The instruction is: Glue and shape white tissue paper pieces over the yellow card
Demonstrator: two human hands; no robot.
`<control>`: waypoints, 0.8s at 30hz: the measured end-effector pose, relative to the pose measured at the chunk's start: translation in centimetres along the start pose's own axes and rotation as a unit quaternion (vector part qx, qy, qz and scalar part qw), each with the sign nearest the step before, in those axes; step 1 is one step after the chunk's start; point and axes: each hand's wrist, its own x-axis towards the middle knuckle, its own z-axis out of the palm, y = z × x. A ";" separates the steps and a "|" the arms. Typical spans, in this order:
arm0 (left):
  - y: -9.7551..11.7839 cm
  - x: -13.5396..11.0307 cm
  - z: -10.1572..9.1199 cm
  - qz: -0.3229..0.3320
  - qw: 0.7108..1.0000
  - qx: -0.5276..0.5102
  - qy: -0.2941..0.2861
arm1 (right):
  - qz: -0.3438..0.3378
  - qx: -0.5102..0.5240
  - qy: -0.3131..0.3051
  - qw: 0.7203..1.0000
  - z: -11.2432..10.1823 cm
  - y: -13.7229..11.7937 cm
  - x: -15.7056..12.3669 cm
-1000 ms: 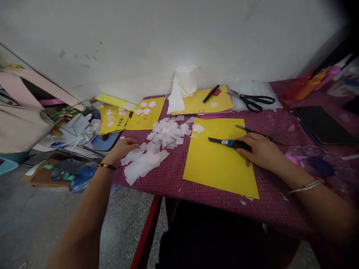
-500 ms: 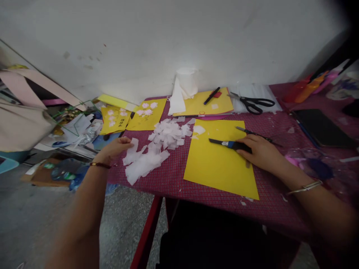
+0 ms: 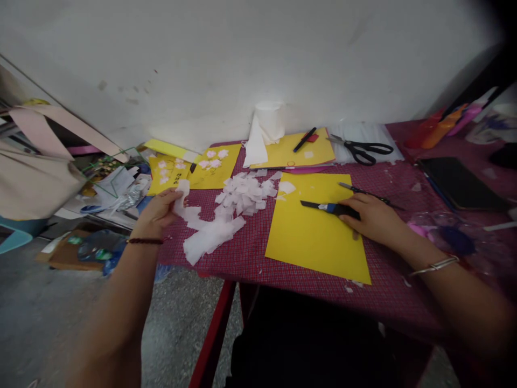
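My left hand (image 3: 159,210) hovers at the table's left edge, fingers pinched on a piece of white tissue paper (image 3: 181,193) lifted off a pile of long tissue strips (image 3: 210,237). Beyond lies a heap of small white tissue squares (image 3: 245,193). My right hand (image 3: 374,218) rests on a yellow sheet of paper (image 3: 315,231), its fingers closed over the handle of a blue and black utility knife (image 3: 329,207) whose blade points left.
The table has a red checked cloth (image 3: 250,258). At the back lie black scissors (image 3: 363,148), a tissue roll (image 3: 266,124), a black pen (image 3: 304,138), and yellow cards with pink flowers (image 3: 210,161). A dark tablet (image 3: 460,183) is at right. Clutter sits on the floor left.
My left hand rose from the tissue strips and drew back to the left, lifting one white piece with it. My right hand stayed on the knife.
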 end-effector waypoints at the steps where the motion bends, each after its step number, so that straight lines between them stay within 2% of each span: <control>1: 0.1 -0.4 1.0 -0.008 1.000 -0.020 0.001 | 0.008 -0.003 0.005 1.000 -0.2 -0.2 0.0; 3: 0.2 -1.4 3.2 -0.018 0.999 -0.043 -0.006 | 0.032 0.001 0.034 0.999 -0.9 -1.2 0.1; 5: 0.1 -2.3 5.9 -0.023 0.997 -0.062 -0.029 | 0.042 0.051 0.069 0.995 -2.0 -3.1 0.3; 7: 0.0 -3.3 9.0 -0.042 0.991 -0.093 -0.083 | 0.030 0.179 0.062 0.982 -3.3 -5.7 0.6; 9: -0.3 -4.2 12.4 -0.060 0.982 -0.108 -0.142 | 0.040 0.350 0.015 0.936 -4.0 -8.6 1.0; 10: -0.5 -4.6 14.1 -0.068 0.977 -0.106 -0.170 | 0.048 0.436 -0.022 0.899 -4.1 -10.0 1.2; 11: -0.8 -5.0 15.8 -0.071 0.973 -0.099 -0.197 | 0.066 0.523 -0.060 0.848 -4.0 -11.1 1.6; 13: -1.7 -5.4 18.6 -0.066 0.962 -0.080 -0.251 | 0.118 0.663 -0.156 0.722 -3.4 -12.6 2.4; 14: -2.3 -5.4 19.8 -0.057 0.956 -0.075 -0.277 | 0.147 0.716 -0.179 0.659 -2.9 -13.0 2.8; 15: -3.0 -5.4 20.8 -0.054 0.949 -0.069 -0.302 | 0.176 0.756 -0.184 0.603 -2.4 -13.2 3.3; 16: -3.6 -5.4 21.6 -0.055 0.942 -0.068 -0.325 | 0.217 0.785 -0.148 0.561 -1.9 -13.2 3.7; 17: -4.2 -5.2 22.2 -0.060 0.936 -0.071 -0.340 | 0.253 0.803 -0.084 0.534 -1.5 -13.0 4.1; 18: -4.8 -5.1 22.7 -0.066 0.930 -0.077 -0.352 | 0.269 0.811 -0.028 0.519 -1.1 -12.7 4.5; 20: -5.8 -4.8 23.3 -0.077 0.925 -0.095 -0.359 | 0.281 0.808 0.068 0.514 -0.8 -11.9 5.1; 22: -6.6 -4.6 23.6 -0.085 0.926 -0.110 -0.351 | 0.269 0.788 0.126 0.539 -0.9 -11.1 5.3; 24: -7.3 -4.6 23.7 -0.085 0.930 -0.118 -0.338 | 0.247 0.753 0.160 0.588 -1.7 -10.6 5.1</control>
